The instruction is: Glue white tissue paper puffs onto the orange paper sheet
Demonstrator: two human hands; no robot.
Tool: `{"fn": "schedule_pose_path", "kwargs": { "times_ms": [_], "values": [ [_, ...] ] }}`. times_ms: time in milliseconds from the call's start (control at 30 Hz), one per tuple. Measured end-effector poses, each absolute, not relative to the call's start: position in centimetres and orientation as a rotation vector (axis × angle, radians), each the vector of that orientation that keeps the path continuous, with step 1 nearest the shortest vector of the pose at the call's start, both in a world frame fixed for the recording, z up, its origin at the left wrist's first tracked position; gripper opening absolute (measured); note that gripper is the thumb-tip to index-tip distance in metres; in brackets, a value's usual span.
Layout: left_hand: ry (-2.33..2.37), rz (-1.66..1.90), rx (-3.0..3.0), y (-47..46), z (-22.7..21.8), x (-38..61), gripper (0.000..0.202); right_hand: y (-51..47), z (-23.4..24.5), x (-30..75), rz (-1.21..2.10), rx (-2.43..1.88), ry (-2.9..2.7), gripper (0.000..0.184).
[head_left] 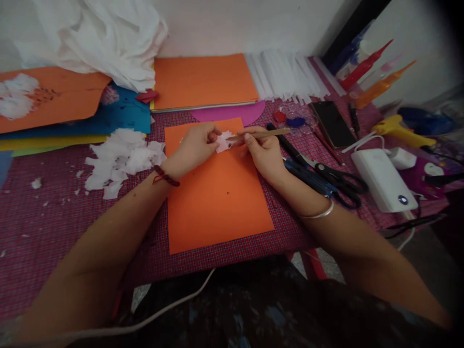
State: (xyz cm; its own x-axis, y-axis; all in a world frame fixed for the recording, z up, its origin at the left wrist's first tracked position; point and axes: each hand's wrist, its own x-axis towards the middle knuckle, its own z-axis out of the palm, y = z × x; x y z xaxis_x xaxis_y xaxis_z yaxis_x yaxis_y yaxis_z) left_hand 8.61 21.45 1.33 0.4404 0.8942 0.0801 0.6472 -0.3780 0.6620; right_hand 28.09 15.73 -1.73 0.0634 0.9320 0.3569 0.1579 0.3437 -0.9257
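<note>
Dark clothing (253,309) lies nearest the camera, crossed by a pale cord (181,304). Beyond it, the right hand (266,152) has its thumb and fingers pinched together on a thin stick (273,133). The left hand (197,145) has its thumb and fingertips curled close together at the left edge of a small white paper piece (224,141); whether they truly grip that edge or only rest by it, I cannot tell.

The key relation is crosswise: the paper piece sits between the two hands, just right of the left fingers and just left of the right ones, with the left fingers nearer. The stick's long axis runs almost level across the view, its left end over the piece and its other end sticking out to the right past the right hand; contact at the left end is too blurred to judge.

Beneath both hands an orange sheet (221,203) lies flat, long side pointing away from the body; the piece is near its far end. Left of the left hand is a heap of white paper scraps (121,157). Right of the right hand lie black-handled scissors (339,179), then a phone (334,123) and a white power bank (384,181). Farther off, white paper strips (290,75) lie beside an orange stack (206,79) on the cloth-covered tabletop (47,227).
</note>
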Motion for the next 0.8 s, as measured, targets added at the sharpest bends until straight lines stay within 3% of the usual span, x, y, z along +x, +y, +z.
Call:
{"fn": "schedule_pose_path", "kwargs": {
  "times_ms": [267, 467, 633, 800],
  "values": [
    [1.295, 0.639, 2.115, 21.8, 0.2, 8.9, 0.025, 14.8, -1.0, 27.4, 0.755, -1.076, -1.483, 0.046],
    [1.22, 0.698, 2.188, 21.4, 0.6, 8.9, 0.017, 14.9, -1.2, 27.4, 0.724, -1.174, -1.674, 0.03],
    [1.396, 0.453, 2.431, 19.8, 3.0, 9.1, 0.028, 14.2, -0.5, 27.3, 0.421, -1.259, -1.982, 0.027],
    [1.428, 0.356, 2.452, 19.4, 3.2, 9.2, 0.017, 13.5, 0.5, 26.8, 0.08, -1.433, -2.383, 0.029]
  ]
}}
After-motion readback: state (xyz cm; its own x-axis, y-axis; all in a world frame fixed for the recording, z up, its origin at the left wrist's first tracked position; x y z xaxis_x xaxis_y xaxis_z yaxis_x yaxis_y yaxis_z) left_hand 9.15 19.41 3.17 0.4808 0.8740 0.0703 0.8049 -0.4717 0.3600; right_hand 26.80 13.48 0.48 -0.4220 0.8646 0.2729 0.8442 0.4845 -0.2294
